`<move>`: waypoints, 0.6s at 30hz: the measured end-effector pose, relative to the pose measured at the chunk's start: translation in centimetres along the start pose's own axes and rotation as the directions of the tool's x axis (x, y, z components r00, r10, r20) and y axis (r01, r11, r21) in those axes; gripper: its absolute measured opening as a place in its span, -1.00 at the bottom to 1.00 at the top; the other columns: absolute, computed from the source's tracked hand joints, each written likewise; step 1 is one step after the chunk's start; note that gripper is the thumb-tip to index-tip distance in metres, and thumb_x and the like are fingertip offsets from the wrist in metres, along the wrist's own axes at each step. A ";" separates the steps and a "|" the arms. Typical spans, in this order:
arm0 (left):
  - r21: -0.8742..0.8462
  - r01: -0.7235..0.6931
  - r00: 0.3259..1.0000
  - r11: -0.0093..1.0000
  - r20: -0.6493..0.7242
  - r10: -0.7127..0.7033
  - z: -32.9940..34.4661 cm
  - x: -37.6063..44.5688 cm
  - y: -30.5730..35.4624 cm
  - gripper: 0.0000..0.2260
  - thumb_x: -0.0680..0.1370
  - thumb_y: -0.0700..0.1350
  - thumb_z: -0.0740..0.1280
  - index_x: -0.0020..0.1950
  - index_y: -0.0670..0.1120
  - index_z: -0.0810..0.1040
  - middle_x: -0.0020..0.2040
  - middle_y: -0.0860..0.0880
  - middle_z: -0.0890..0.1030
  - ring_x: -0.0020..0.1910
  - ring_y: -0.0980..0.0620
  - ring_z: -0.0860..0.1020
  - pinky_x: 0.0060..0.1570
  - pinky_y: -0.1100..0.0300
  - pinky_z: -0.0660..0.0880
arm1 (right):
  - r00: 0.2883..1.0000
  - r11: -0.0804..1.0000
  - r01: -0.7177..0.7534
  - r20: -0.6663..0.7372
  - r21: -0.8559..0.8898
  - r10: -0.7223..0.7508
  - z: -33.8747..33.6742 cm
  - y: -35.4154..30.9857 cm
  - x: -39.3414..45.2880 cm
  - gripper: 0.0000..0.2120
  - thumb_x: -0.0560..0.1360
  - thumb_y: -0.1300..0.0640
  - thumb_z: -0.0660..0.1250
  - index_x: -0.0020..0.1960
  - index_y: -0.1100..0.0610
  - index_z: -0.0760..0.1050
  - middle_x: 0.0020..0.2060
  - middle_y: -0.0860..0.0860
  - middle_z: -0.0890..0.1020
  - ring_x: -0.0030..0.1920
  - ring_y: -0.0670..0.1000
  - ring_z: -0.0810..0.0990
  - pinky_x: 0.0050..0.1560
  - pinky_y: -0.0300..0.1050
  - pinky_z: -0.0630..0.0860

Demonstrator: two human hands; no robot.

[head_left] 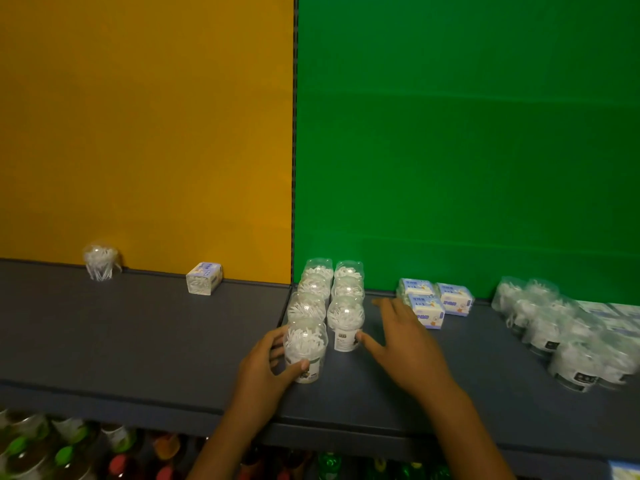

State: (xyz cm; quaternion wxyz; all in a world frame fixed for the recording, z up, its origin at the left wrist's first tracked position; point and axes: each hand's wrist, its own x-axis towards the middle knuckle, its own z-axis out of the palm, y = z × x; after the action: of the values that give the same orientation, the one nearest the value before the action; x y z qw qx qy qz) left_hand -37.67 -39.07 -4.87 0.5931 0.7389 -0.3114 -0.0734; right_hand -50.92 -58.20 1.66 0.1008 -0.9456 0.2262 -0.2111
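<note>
Over on the far left of the shelf (pixel 138 341), a lone tub (pixel 100 263) of cotton swabs is standing against the yellow panel (pixel 138 116), and a box (pixel 204 278) is sitting well apart to its right. Below the shelf edge, bottles (pixel 62 452) are showing in the dark. Into the middle now: two rows (pixel 313 284) of tubs are running back toward the green panel (pixel 450 133). The left hand (pixel 266 372) is gripping the front tub (pixel 305 344) of the left row, fingers curling behind it, thumb across its label, the tub standing upright on the shelf. Just beside it, the right hand (pixel 405 341) is showing wide open, fingers spread, holding nothing, its thumb tip touching the second tub (pixel 345 322) heading the right row. Beyond those fingers, three boxes (pixel 453 298) are sitting together by the panel. At far right a blurred cluster (pixel 554 334) of tubs is crowding the shelf.
</note>
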 end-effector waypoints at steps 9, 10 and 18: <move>0.264 -0.019 0.996 0.964 0.090 -0.005 -2.4 -0.4 1.5 -0.33 0.37 0.09 0.51 0.40 0.12 0.29 0.31 0.15 0.45 0.28 0.18 0.43 0.27 0.23 0.39 | 0.998 0.997 0.050 -0.036 0.051 -0.048 -0.2 -1.6 -0.8 -0.46 0.56 -0.19 0.25 0.42 0.00 0.21 0.30 -0.02 0.39 0.31 0.01 0.38 0.21 -0.12 0.38; 0.338 -0.034 0.997 0.941 0.079 0.007 -3.3 -0.4 1.8 -0.32 0.38 0.12 0.49 0.43 0.08 0.28 0.32 0.12 0.44 0.30 0.15 0.41 0.27 0.22 0.38 | 0.997 0.997 0.060 -0.047 0.056 -0.057 -0.2 -2.1 -0.7 -0.47 0.55 -0.19 0.25 0.42 0.00 0.21 0.30 -0.02 0.39 0.30 0.01 0.38 0.21 -0.11 0.39; 0.622 -0.065 0.991 0.781 -0.055 0.126 -12.9 -0.4 3.7 -0.49 0.47 0.18 0.36 0.36 0.07 0.35 0.31 0.06 0.46 0.25 0.06 0.46 0.16 0.11 0.46 | 0.983 0.988 0.152 -0.114 0.035 -0.147 0.1 -8.9 0.7 -0.48 0.54 -0.21 0.25 0.39 -0.02 0.24 0.30 -0.05 0.40 0.29 0.00 0.39 0.21 -0.07 0.44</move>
State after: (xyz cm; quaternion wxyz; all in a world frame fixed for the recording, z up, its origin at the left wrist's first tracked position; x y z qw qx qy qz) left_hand -33.15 -28.50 2.14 0.3353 0.8781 -0.3272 0.0972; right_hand -46.90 -50.73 4.35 0.0925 -0.9442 0.1552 -0.2754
